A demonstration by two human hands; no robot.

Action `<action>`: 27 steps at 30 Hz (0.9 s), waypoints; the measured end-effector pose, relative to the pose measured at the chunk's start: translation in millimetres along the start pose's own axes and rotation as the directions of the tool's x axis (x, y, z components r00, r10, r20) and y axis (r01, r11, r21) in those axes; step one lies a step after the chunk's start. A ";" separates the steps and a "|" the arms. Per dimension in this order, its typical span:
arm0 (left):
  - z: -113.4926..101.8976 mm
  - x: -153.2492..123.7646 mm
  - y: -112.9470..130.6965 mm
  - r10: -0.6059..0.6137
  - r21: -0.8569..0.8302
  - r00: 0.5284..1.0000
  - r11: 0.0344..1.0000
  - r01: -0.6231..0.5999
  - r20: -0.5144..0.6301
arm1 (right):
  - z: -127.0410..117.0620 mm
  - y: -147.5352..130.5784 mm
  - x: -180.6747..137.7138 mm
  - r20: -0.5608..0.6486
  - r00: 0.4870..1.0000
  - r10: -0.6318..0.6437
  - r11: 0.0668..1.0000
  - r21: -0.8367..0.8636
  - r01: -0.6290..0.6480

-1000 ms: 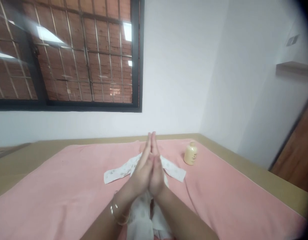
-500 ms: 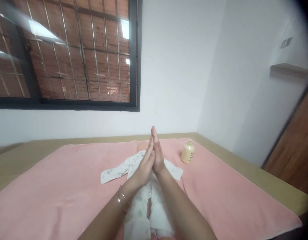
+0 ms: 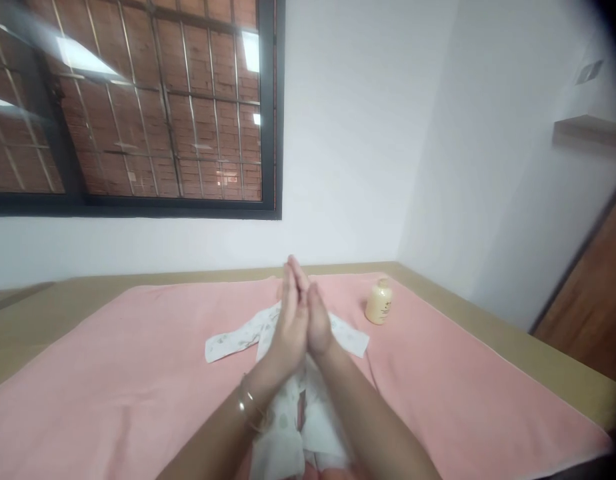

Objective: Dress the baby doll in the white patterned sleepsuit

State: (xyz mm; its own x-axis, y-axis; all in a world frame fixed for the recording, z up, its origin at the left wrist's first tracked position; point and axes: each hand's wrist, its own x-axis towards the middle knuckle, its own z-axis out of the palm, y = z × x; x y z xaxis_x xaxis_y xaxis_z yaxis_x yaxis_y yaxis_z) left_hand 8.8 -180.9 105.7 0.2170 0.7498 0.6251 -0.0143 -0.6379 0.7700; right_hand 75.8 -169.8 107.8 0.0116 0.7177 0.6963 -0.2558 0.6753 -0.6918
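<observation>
Head view: our hands (image 3: 288, 333) press palm-to-palm, nothing visible between. At one o'clock, a bottle (image 3: 378, 307) stands aside, probably avoiding knocks.

Nothing was readable. Small dark print (image 3: 386, 309) showed on the pale yellow bottle (image 3: 377, 301), which stood near the far right corner of the pink cloth (image 3: 153, 333); a larger mark sat above finer lines, all too small and blurred.

the garment (image 3: 283, 420) is partly hidden, lettering (image 3: 385, 307) on the bottle (image 3: 378, 304) unreadable
</observation>
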 end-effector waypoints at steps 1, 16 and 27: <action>7.6 -5.8 2.4 0.028 0.033 0.998 0.999 -0.029 0.048 | -7.2 -2.5 3.6 -0.015 1.000 -0.018 1.000 -0.005 0.018; -20.6 2.1 14.2 0.092 -0.033 0.990 0.995 -0.096 -0.109 | 30.0 -7.0 -22.1 -0.150 0.986 -0.067 0.982 0.164 0.092; -33.3 -2.4 27.9 0.054 -0.150 0.953 0.983 -0.102 -0.298 | 51.9 -20.3 -43.1 -0.004 1.000 -0.019 0.991 0.135 0.020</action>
State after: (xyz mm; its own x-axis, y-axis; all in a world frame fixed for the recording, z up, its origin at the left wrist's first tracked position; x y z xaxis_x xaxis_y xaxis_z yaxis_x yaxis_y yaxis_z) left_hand -24.6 -194.5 130.0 -0.0853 0.7328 0.6751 -0.1823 -0.6776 0.7125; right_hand 30.4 -223.3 101.7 0.0205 0.7053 0.7086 -0.3836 0.6600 -0.6459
